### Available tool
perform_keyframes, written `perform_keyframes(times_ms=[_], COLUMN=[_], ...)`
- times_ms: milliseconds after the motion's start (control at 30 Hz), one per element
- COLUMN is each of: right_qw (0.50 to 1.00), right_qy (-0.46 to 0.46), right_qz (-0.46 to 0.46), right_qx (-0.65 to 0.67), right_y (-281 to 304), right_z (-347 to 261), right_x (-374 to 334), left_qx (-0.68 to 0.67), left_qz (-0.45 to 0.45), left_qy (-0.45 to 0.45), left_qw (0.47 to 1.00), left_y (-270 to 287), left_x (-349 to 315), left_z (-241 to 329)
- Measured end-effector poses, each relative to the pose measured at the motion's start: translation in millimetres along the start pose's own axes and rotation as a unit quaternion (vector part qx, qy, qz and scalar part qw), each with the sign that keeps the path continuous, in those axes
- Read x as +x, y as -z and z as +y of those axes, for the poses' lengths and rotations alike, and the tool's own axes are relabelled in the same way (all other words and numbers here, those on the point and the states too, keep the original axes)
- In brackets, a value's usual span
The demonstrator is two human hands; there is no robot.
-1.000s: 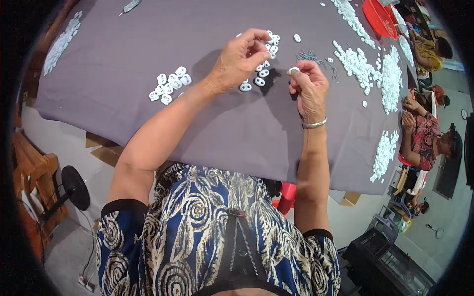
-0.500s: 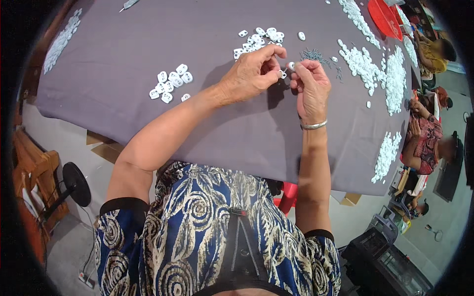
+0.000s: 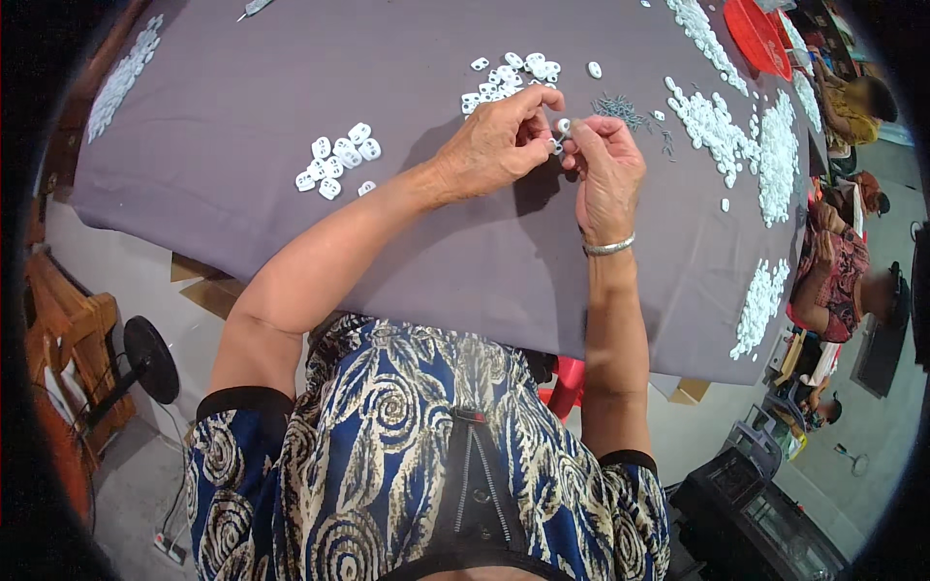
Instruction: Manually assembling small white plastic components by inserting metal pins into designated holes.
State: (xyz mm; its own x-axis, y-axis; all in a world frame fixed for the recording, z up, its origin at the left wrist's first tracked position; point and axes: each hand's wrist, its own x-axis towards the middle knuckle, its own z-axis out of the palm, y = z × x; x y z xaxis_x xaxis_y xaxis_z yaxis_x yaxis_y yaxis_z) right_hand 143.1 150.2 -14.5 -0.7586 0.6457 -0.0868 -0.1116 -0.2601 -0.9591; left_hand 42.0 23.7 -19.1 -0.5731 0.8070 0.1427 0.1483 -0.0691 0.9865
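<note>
Above the grey cloth, my left hand (image 3: 494, 140) is closed in a pinch on a small white plastic piece with a hole (image 3: 556, 147). Close against it, my right hand (image 3: 610, 169) grips a white oval plastic piece (image 3: 564, 126) between thumb and fingers. The two pieces are very near each other; whether they touch is too small to tell. Just beyond my left hand lies a heap of white two-holed plastic pieces, like cord locks (image 3: 518, 73). A pile of small dark grey springs (image 3: 618, 109) lies beyond my right hand.
A cluster of white two-holed pieces (image 3: 339, 160) sits left on the tablecloth (image 3: 455, 261). Larger heaps of white pieces (image 3: 712, 131) spread along the right, by a red basin (image 3: 756, 39). A pen-like tool (image 3: 254, 8) lies at the far edge. Other people (image 3: 838, 257) sit at right.
My right hand has shifted slightly left, bringing its white oval piece closer to the piece in my left hand. The left hand stays nearly in place.
</note>
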Motion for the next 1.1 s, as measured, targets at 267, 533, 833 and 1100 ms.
perform_keyframes(times_ms=[267,533,833,1100], right_qw=[1.0,0.994,0.986,0.978], right_qy=[0.004,0.042,0.065,0.101], right_qz=[-0.011,-0.031,-0.056,-0.062], right_qx=[-0.029,-0.099,-0.142,-0.174], right_y=[-0.4,-0.3,-0.2,-2.5], right_z=[-3.1,-2.8,-0.4,-2.2], right_x=[-2.1,-1.6,-3.2,-5.8], left_qx=[0.01,0.006,-0.015,-0.015], left_qz=[-0.007,0.006,-0.005,0.006], left_qy=[-0.004,-0.004,0.024,0.025], left_qw=[1.0,1.0,1.0,1.0], left_y=[-0.6,-2.2,2.0,1.4], left_x=[0.0,-0.6,-2.4,-1.3], left_z=[-2.1,-1.5,-2.9,-1.8])
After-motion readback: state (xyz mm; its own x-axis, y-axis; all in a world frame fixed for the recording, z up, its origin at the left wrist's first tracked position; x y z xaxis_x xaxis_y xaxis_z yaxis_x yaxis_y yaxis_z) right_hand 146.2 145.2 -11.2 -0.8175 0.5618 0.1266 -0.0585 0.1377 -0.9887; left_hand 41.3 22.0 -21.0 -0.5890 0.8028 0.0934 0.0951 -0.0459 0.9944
